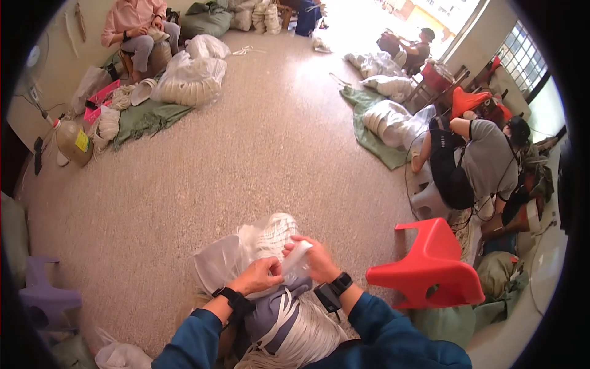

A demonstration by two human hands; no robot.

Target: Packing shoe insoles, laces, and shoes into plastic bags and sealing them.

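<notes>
Over my lap, my right hand [318, 261] grips a white, flat, band-like piece [296, 258]; its exact kind is hard to make out. My left hand [258, 277] is closed in a pinch at the lower end of this piece, its fingertips slightly blurred. Beneath my wrists, a large bundle of thin pale cords [310, 323] lies across purplish-grey cloth [264, 310]. Just beyond my hands, a clear plastic bag [218, 261] on the floor stands against a stack of white strappy pieces [276, 230].
A red plastic stool [424, 264] lies tipped at my right, a purple stool [49, 295] at far left. One co-worker [485, 154] bends over at right; another person [138, 27] sits at back left. Filled bags [190, 80], green sacking [150, 123] and a large jug [72, 142] line the sides.
</notes>
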